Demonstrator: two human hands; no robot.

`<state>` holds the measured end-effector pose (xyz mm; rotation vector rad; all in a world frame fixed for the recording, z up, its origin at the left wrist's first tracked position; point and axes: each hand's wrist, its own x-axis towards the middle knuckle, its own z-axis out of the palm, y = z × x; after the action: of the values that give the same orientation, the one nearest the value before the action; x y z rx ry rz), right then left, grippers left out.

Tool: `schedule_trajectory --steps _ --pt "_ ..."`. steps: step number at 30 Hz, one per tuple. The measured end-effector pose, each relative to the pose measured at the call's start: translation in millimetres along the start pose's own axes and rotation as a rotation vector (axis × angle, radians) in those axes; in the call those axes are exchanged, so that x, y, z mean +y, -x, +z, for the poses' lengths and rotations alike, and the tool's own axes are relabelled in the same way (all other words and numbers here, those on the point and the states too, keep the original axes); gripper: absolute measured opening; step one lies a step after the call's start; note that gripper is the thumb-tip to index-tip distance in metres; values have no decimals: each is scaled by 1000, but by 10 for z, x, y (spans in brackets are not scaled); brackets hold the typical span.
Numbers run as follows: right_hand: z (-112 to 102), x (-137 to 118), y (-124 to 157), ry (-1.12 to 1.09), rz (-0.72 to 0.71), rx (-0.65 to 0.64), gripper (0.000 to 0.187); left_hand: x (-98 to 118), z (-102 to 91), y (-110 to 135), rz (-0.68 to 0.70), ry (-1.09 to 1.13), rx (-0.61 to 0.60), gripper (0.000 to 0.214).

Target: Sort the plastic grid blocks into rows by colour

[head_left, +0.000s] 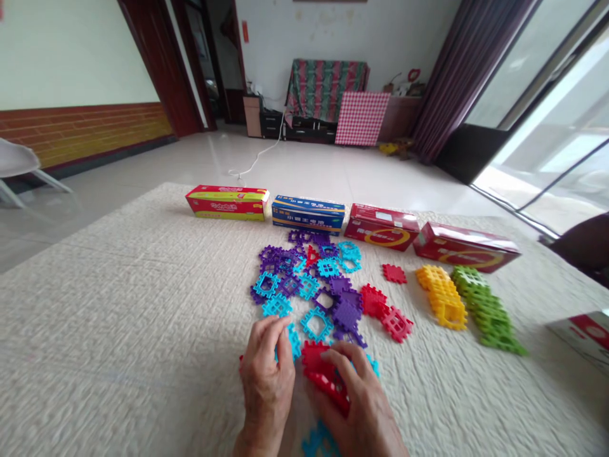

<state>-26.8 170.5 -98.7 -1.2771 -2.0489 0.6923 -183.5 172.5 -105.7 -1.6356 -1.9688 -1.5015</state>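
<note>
My right hand (364,387) pinches red notched plastic squares (314,355) between thumb and fingers, one tilted. My left hand (267,365) has its fingers bunched together beside a turquoise notched tile (294,343), its grip unclear, above cream, wrinkle-textured cloth (143,311).

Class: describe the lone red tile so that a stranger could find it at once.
Start at the row of four boxes on the pale cover. In front of the third from left, find the red tile, left of the yellow pieces. Unlike its neighbours, it lies alone, touching none.
</note>
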Motion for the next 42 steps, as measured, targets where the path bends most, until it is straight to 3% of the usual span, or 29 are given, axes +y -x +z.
schedule_trajectory --steps 5,12,15,23,27,35,39,42 --pt "-54 23 -42 -107 43 116 25 -28 -5 37 37 -71 -131 20" --pt "-116 107 -71 -364 364 183 40 131 -104 86 112 -132 -640 63" --pt "-144 107 -43 -451 441 188 47 164 -143 103 97 -178 -753 67" --pt "-300 -90 -82 -620 609 227 52 187 -155 103 88 -250 -822 68" --pt "-324 -132 -106 -616 616 262 52 205 -171 50 131 -231 -805 72" --pt "-313 -158 -118 -619 622 294 50 284 -217 -43 216 -133 -778 41" --pt "-296 -74 -102 -658 652 314 53 280 -233 -45 163 2 -693 31" --pt "-266 13 -86 -747 581 330 53 258 -254 -53 62 165 -618 25"
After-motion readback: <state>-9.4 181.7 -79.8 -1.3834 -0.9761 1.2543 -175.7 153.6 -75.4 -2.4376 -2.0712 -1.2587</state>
